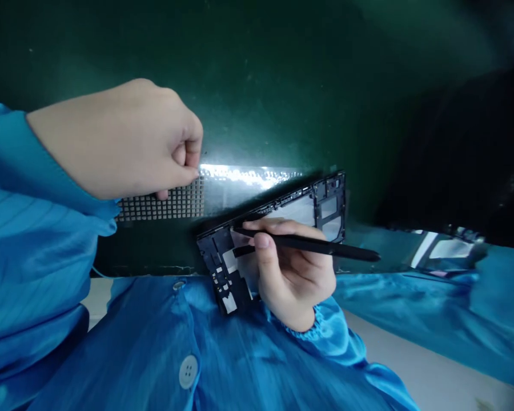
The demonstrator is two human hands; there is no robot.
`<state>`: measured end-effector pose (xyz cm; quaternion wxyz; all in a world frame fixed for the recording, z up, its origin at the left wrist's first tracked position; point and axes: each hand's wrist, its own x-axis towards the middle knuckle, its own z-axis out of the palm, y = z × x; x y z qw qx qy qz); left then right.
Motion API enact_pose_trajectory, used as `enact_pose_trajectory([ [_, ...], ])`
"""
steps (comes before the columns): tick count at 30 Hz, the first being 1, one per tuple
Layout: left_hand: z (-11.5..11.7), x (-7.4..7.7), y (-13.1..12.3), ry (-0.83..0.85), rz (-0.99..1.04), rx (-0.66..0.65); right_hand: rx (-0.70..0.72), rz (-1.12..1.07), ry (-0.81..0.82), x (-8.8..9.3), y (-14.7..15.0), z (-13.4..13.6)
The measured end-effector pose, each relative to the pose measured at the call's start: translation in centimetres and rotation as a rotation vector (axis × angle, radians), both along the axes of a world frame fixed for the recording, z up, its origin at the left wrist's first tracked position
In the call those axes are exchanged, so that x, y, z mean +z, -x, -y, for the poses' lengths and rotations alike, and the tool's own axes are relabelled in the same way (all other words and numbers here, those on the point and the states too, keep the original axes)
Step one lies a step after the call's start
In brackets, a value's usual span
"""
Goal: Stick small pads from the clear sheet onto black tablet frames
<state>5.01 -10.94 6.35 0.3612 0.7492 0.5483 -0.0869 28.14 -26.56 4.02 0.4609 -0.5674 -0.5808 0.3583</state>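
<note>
Thin black phone-shaped frame with pale panels [297,207]: it was to the right of the left hand [128,140] and closer to the person's tummy. One end stuck out past the near edge of the shiny dark green worktop [261,85].
Long way of the frame: it ran on a slant, from near on the left to far on the right.
Nearer hand: the right hand [293,277] was at the middle of the frame. The left fingers were just past its far left corner, not touching it.
Right fingers: they were curled around slim black tweezers [310,244], with the thumb on top. I could not tell if they held up the frame too.
Tweezer tips: they were a little apart and pointed left, over the frame. I could not tell if they touched it.
Left fingers: they were pinched together at the left end of a shiny clear plastic strip [248,181]. I could not tell if anything tiny was between them.
Flat grid of little grey squares [177,206]: it was partly under the left hand, near the frame's left corner.
</note>
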Motion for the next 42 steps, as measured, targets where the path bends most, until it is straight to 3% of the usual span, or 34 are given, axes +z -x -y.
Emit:
enact_pose_trajectory([
  [4,0.0,-0.6,0.5,-0.048,0.002,-0.054,0.004,0.033,-0.019,-0.2,0.0,-0.3],
  [8,-0.2,-1.3,1.3,-0.076,-0.003,-0.081,0.132,0.111,-0.016,1.2,-0.7,-1.0],
  [11,-0.5,-1.5,1.6,-0.061,0.035,-0.103,0.217,0.145,-0.011,2.6,-1.1,-4.0],
  [14,-0.6,-0.9,1.3,-0.027,0.049,-0.105,0.381,0.107,0.042,3.6,-1.2,-8.0],
  [16,-0.6,-0.4,0.9,0.01,0.03,-0.097,0.459,0.121,0.105,3.8,-1.1,-9.3],
  [18,-0.5,-0.1,0.8,0.028,0.022,-0.09,0.4,0.123,0.088,3.7,-1.2,-8.6],
  [22,-0.3,-0.8,1.4,-0.04,0.071,-0.091,0.191,0.003,0.001,2.4,-1.7,-4.1],
  [25,-0.4,-1.6,2.0,-0.078,0.124,-0.113,0.169,-0.036,-0.004,1.1,-1.8,-1.9],
  [31,-0.6,-2.5,2.5,-0.077,0.128,-0.111,0.258,-0.008,-0.118,0.0,-2.1,-2.5],
  [37,-0.4,-2.6,2.7,-0.119,0.166,-0.142,0.252,-0.021,-0.1,0.0,-2.0,-2.5],
  [42,-0.6,-2.8,3.1,0.004,0.289,-0.154,0.188,-0.075,-0.03,0.3,-1.8,-2.4],
])
